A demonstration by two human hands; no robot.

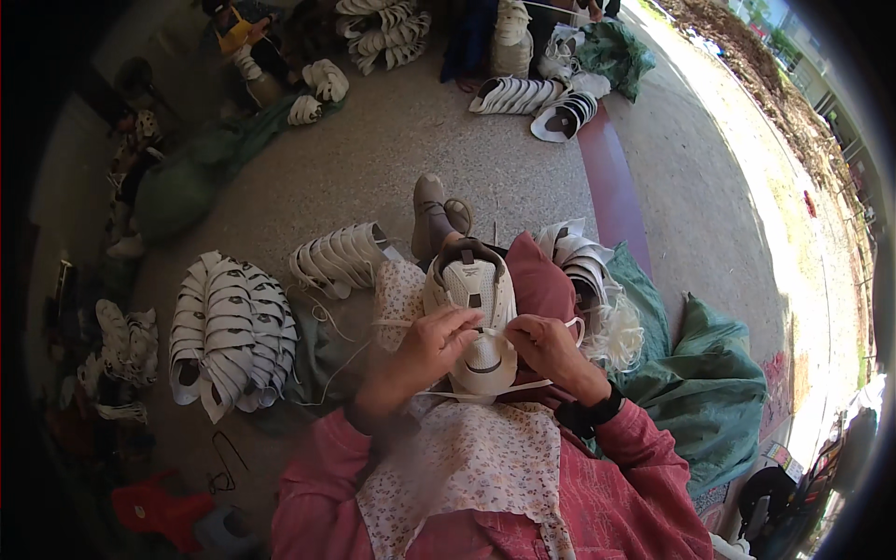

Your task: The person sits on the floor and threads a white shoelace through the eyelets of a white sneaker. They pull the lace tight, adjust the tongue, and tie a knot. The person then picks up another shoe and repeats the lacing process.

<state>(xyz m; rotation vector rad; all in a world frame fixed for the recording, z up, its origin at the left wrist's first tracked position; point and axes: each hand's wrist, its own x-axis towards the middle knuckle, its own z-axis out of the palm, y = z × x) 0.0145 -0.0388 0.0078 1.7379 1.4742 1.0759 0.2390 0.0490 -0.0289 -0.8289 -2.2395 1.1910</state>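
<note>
A white shoe upper (469,280) with a dark collar lies across my lap, its toe end toward me. My left hand (431,347) is closed at the left row of eyelets, thumb and forefinger pinched on a white shoelace by the tongue. Over the right row, my right hand (553,350) pinches the same shoelace (530,385), which trails in loops to both sides. The fingers partly hide the eyelets. Beneath the upper are a flowered apron (476,457) and a dark red cloth (541,280).
Nested shoe uppers (231,327) stand at left, with another row (338,257) beyond my lap. At right are more uppers (574,252), a bunch of white laces (618,329) and a green sack (709,392). A red stool (161,509) sits lower left. Other people work farther back.
</note>
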